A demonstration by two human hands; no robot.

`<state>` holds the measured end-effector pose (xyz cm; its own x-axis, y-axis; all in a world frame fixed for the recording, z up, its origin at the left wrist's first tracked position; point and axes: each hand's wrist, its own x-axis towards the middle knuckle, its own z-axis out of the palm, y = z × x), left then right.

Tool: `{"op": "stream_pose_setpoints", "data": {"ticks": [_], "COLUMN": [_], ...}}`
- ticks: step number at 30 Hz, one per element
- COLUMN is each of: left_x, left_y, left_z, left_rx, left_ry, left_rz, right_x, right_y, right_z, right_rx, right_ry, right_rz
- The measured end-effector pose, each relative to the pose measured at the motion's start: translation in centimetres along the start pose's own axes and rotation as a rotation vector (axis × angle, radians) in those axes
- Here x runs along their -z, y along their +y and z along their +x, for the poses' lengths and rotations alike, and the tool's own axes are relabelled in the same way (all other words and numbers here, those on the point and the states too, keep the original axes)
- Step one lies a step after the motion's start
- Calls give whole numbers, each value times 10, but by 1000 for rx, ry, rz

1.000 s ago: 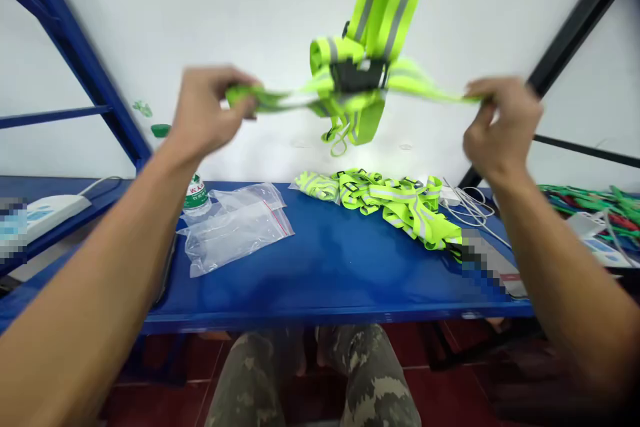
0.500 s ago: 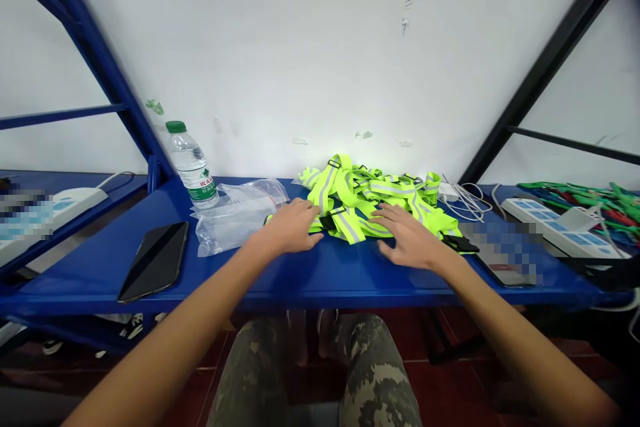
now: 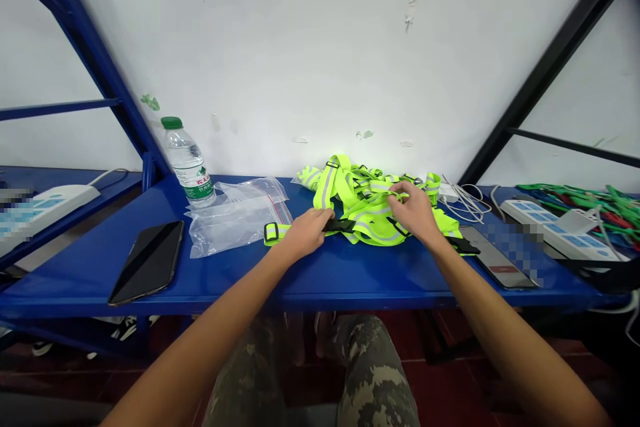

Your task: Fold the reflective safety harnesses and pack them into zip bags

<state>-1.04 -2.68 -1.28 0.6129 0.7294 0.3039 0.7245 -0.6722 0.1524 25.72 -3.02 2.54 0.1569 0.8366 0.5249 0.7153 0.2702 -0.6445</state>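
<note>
A tangled heap of neon-yellow reflective straps [image 3: 373, 217] with grey stripes and black buckles lies on the blue table [image 3: 320, 280], close to the wall. My left hand [image 3: 311, 230] is closed on a strap at the near left of the heap, by a black buckle piece [image 3: 340, 225]. A strap end with a black slider [image 3: 271, 232] sticks out to the left of that hand. My right hand [image 3: 413, 210] pinches a strap edge at the right part of the heap, with the fingertips on the yellow webbing.
Clear plastic zip bags [image 3: 235, 223] lie left of the straps, beside an upright water bottle [image 3: 187, 163] and a dark tablet [image 3: 147, 263]. On the right are a phone [image 3: 500, 260], white cables [image 3: 467, 203], a power strip [image 3: 560, 230] and green cords [image 3: 595, 203].
My left hand has moved right and closed on a strap. My right hand has moved up and right, pinching the webbing. Some straps in the heap have shifted.
</note>
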Motion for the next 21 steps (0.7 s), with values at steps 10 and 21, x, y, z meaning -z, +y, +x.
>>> {"op": "stream_pose_setpoints", "data": {"ticks": [10,21], "left_x": [4,-1], "left_y": [19,20], "left_z": [-5,-9], "left_rx": [-58,-73], "left_ry": [47,87], "left_rz": [106,180], "right_x": [2,28], "right_y": [-13,-25], "right_z": [30,69], "right_rx": [-491,-305], "right_ry": [100,373], "right_rz": [532,869]}}
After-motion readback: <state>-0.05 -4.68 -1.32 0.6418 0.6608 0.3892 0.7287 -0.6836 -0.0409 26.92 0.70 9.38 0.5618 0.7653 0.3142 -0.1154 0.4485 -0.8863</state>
